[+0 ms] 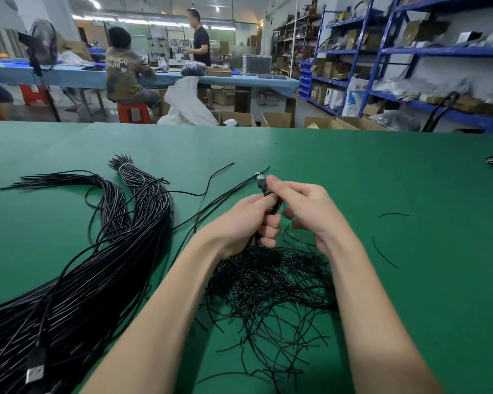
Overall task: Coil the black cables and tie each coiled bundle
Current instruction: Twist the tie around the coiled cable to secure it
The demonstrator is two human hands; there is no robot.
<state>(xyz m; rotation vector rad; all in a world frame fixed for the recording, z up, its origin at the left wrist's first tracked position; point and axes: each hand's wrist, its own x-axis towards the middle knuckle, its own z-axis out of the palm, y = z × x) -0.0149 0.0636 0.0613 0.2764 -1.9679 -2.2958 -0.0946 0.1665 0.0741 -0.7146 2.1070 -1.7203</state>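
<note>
Black cable (271, 200) stood nearly upright between my hands, above the green table (353, 180), its plug end poking up past my fingertips. My left hand (248, 223) curled round its lower part; my right hand (302, 206) pinched the top. Whether it was coiled, my fingers hid. Loose ties (268, 285) lay just beneath.

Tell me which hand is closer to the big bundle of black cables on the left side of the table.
Left. The left hand is just right of the cable bundle; the right hand sits farther right, beyond it.
</note>
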